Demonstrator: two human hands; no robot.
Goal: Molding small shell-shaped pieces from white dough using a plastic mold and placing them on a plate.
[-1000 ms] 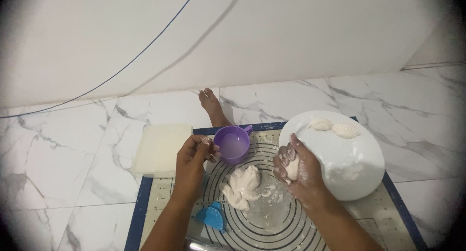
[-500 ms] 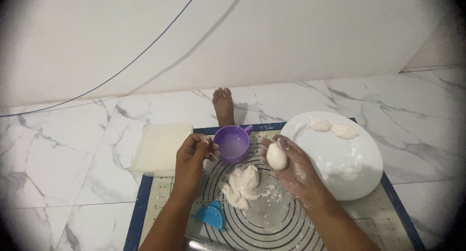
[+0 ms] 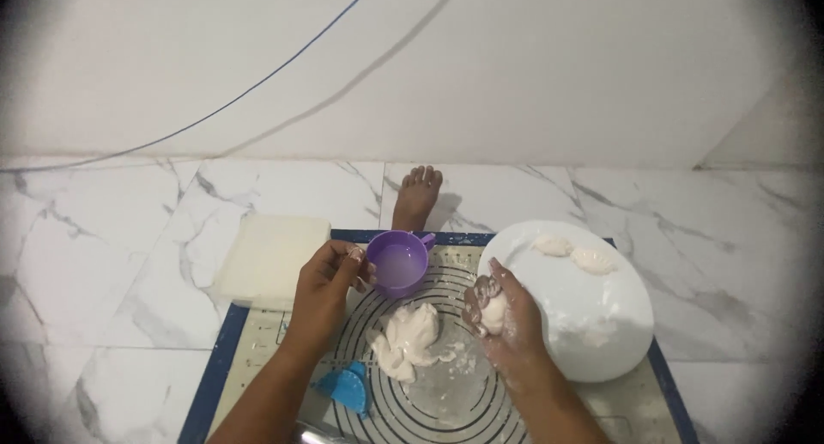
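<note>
My left hand (image 3: 324, 282) rests at the rim of a purple cup (image 3: 396, 262) holding pale liquid, fingertips touching its left side. My right hand (image 3: 505, 319), dusted with flour, is closed around a small piece of white dough (image 3: 493, 315) at the left edge of a white plate (image 3: 592, 324). A lump of white dough (image 3: 409, 337) lies on the blue-edged silicone mat (image 3: 446, 392) between my hands. Two shaped dough pieces (image 3: 573, 253) sit at the plate's far side.
A blue dumpling press (image 3: 348, 387) lies on the mat near my left forearm. A cream square board (image 3: 271, 257) sits left of the mat on the marble floor. My bare foot (image 3: 417, 197) is beyond the cup, a white wall behind it.
My right hand has curled shut around the dough piece and lowered toward the plate's left edge. The left hand stays at the purple cup.
</note>
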